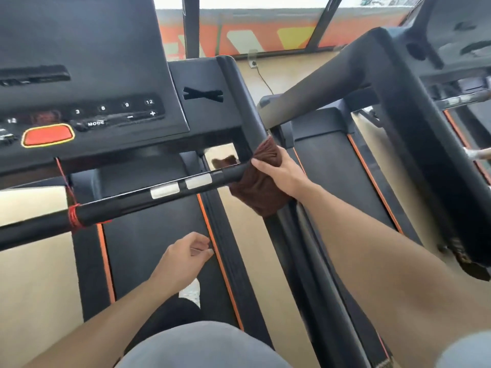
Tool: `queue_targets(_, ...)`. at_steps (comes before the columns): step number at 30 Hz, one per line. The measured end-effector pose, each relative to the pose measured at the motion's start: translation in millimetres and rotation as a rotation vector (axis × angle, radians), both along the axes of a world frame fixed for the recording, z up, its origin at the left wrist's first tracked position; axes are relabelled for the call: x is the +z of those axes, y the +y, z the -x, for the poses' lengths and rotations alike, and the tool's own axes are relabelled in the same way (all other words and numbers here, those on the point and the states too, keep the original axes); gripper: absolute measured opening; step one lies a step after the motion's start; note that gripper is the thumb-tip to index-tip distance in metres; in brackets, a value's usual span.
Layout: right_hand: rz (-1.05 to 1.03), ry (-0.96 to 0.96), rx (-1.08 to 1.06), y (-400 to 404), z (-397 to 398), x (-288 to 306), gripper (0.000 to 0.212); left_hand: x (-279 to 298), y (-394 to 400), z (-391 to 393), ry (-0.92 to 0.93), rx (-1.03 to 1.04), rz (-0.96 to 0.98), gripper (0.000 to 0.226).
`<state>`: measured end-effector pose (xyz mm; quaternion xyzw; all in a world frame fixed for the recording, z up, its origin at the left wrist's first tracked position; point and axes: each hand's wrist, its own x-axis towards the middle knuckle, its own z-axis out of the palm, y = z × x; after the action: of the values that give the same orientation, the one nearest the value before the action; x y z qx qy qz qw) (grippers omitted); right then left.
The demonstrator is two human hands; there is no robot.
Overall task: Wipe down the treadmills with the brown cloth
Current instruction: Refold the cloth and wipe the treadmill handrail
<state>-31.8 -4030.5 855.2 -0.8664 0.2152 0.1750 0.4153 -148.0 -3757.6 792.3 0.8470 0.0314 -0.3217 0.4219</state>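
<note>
I am gripping the brown cloth [261, 179] in my right hand [281, 172], wiping the right end of the treadmill [101, 88] crossbar [127, 199]; my left hand [183, 257] is hanging loose, holding nothing. Next, I judge, sliding leftward along the bar.

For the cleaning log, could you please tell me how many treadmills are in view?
2: the near treadmill underfoot, its handrail wiped with the brown cloth by the right hand; the second treadmill at right. Others may be out of frame.

floor [39, 274]: tan | on it: two treadmills, near [159, 248], far [326, 160]
</note>
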Motion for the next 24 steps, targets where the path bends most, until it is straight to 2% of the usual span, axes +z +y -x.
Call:
queue_targets(3,-0.168,0.018,-0.020,-12.7,9.3,-12.1,0.075,4.3,1.4,12.1,-0.024,0.028,-0.038,0.015)
queue_targets(7,-0.220,0.213,0.129,-34.6,64.2,-3.5,0.063,11.0,-27.7,50.6,-0.011,0.022,-0.014,0.017)
queue_targets(10,-0.234,0.313,0.190,-56.6,133.9,-9.2,0.066,13.4,-65.0,94.3,0.001,-0.021,0.057,0.035)
queue_targets(13,-0.320,0.240,0.115,-70.0,208.5,-18.9,0.065,14.6,-108.4,135.4,-0.015,-0.026,0.169,0.060)
queue_targets(15,-0.372,0.152,0.067,-75.3,259.7,-23.1,0.063,20.0,-138.4,156.5,0.016,0.093,0.288,0.062)
queue_targets(17,-0.370,0.121,0.046,-82.1,307.0,-31.6,0.074,22.9,-166.5,174.7,0.129,0.204,0.390,0.058)
queue_targets(19,-0.318,0.130,0.033,-88.6,347.7,-35.9,0.079,16.2,-191.1,199.3,0.228,0.228,0.426,0.061)
queue_targets(24,-0.215,0.005,-0.010,-87.4,425.7,-40.5,0.067,-4.8,-228.3,260.4,0.413,0.440,0.503,0.074)
